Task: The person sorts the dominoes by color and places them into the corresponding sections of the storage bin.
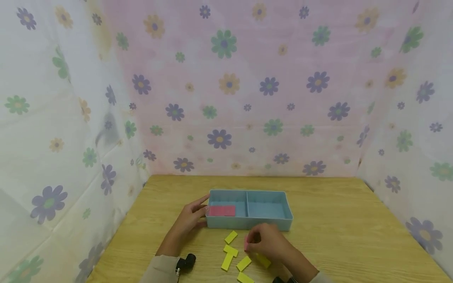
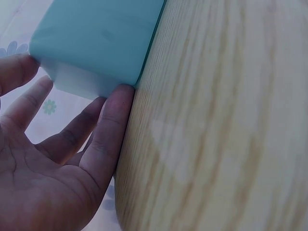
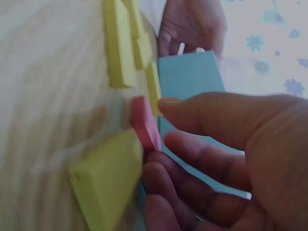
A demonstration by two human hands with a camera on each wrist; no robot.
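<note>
In apparent sorting, a pink block (image 3: pixel 143 120) is being pinched by the right hand (image 1: pixel 267 240) at six o'clock of the box (image 1: pixel 226 223), the spread left hand (image 1: pixel 188 217) being braced at nine, lifting inside presumably being required next.

Pink block (image 3: pixel 145 123) by right hand (image 3: pixel 260 156)

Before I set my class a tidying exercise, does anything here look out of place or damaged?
I see no damage. One pink block by the right hand looks out of place: yellow blocks lie scattered at mixed angles near it, while other pink pieces lie together in the box.
</note>
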